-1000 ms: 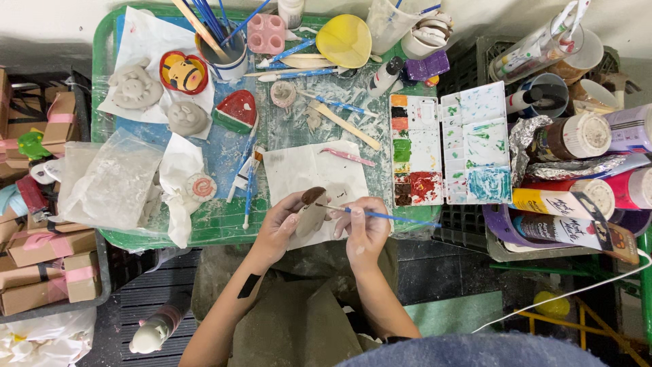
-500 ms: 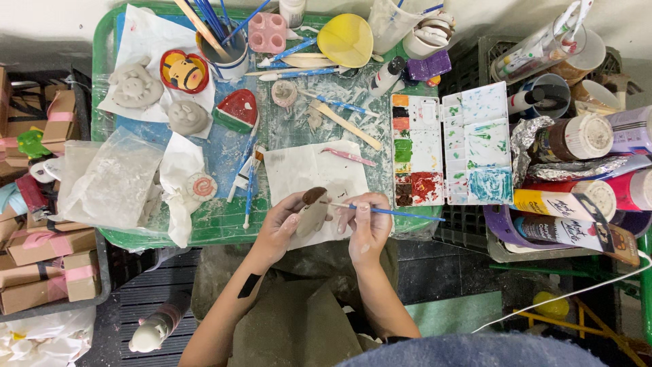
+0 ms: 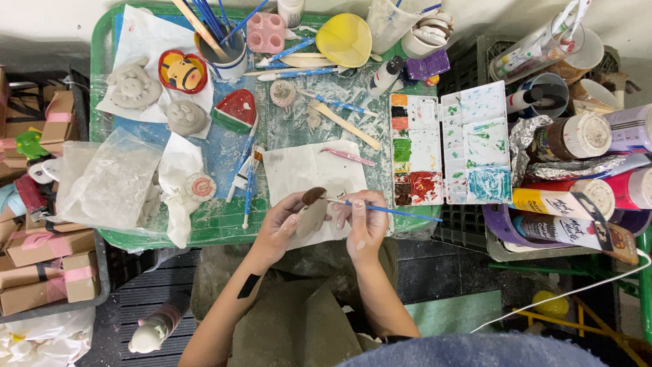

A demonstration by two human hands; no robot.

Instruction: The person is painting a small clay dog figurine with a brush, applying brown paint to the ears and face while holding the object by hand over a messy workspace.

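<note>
Overhead view of a green desk (image 3: pixel 102 41) covered with craft materials, ordered from largest to smallest. At the right side of the desk lies an open white paint palette (image 3: pixel 449 144), its wells smeared with orange, green, red, brown and teal. A crumpled clear plastic bag (image 3: pixel 109 178) rests at the left near edge. A sheet of white paper (image 3: pixel 299 170) lies at the near middle, under the hands. Both forearms rise from the near edge and converge over this paper. The left hand (image 3: pixel 280 225) is turned palm-up and slightly right, its fingers curled closed around a small clay piece (image 3: pixel 312 212), pale grey with a brown-painted top, held just above the near edge of the desk. The right hand (image 3: pixel 365 224) sits just right of it, wrist bent inward, its thumb and fingers pinched closed in a pen-like grip on a thin blue-handled paintbrush (image 3: pixel 380 208); the handle trails right toward the palette, and the brush tip meets the brown top of the clay piece. Farther away stand a yellow bowl (image 3: pixel 345 39), a white cup of brushes (image 3: pixel 224 51), a painted red watermelon-slice figure (image 3: pixel 234 110) and an unpainted grey clay face (image 3: pixel 185 117).
</note>
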